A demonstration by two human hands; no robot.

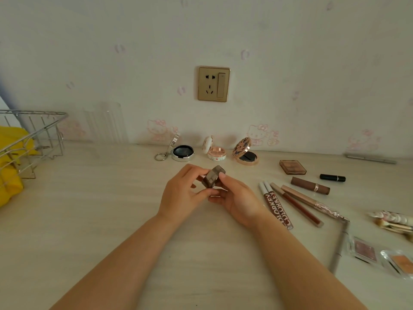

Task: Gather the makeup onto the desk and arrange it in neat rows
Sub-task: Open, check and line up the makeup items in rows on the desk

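Hands (212,193) gripping compact (211,179), pale desk (100,209)

A: The tabletop (100,198)?
B: Pale wood grain, smooth, matt.
A: That small case (211,179)?
B: Smoky translucent plastic, slightly glossy.
A: Along the far edge?
B: A silver compact (182,153), shiny metal by the look, and a gold compact (245,154) with a polished rim.
A: Left edge?
B: A wire rack (33,133), bright bare metal, and a ribbed clear cup (106,124), glass or plastic, can't tell.
A: The wall outlet (213,84)?
B: Brushed gold, satin sheen.
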